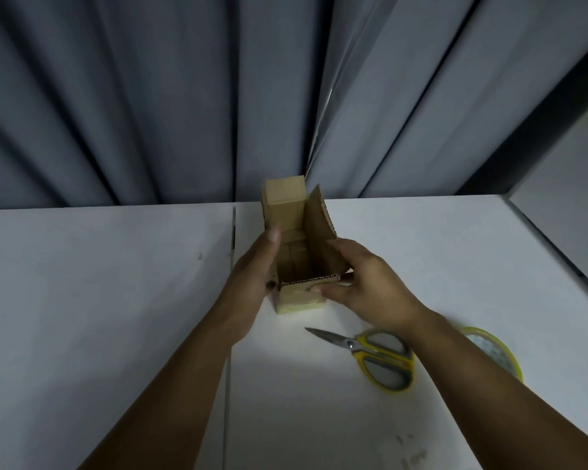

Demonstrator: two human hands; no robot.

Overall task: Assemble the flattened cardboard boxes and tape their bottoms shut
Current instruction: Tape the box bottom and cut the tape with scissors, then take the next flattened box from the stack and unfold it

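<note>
A small brown cardboard box (296,245) stands on the white table (99,300) with its open top facing me and its flaps up. My left hand (252,276) grips its left wall, thumb at the upper edge. My right hand (367,283) holds the right wall and the near flap, fingers curled round the corner. Tape shows on the box's near lower side. A roll of clear tape (493,351) lies at the right, partly hidden behind my right forearm.
Yellow-handled scissors (370,354) lie shut on the table just in front of the box, blades pointing left. Grey curtains (184,96) hang right behind the table's far edge. A seam (230,368) runs down the tabletop under my left forearm.
</note>
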